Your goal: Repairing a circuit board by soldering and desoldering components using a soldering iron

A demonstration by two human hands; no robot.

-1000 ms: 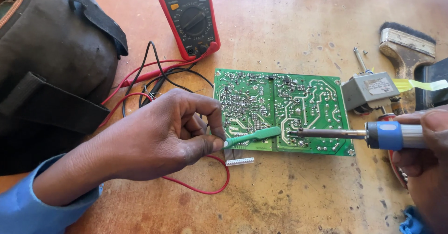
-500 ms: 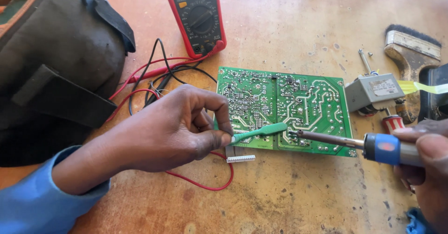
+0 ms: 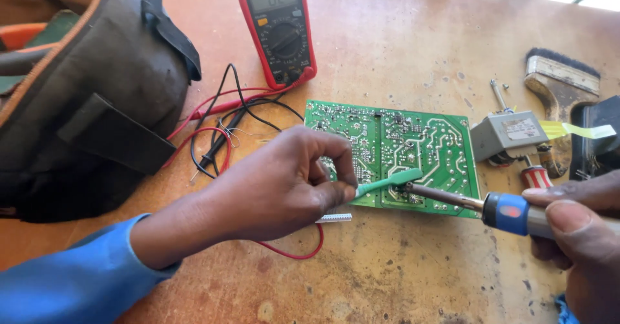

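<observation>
Worktop (image 3: 400, 279): worn, stained orange-brown wood; daylight at the far right corner.
Bag (image 3: 84, 104): dark, at the left edge.
Board (image 3: 413, 149): green, mid-worktop, solder side up.
Meter (image 3: 278, 27): red, far edge.
Left hand (image 3: 278, 185): pinching a green tool (image 3: 387, 182) over the board.
Right hand (image 3: 581, 233): clamped on the iron (image 3: 478, 201), tip at the board's near edge.

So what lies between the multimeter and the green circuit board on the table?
In the head view, black and red test leads cross the bare table between the multimeter and the green circuit board; nothing else lies there.
</observation>
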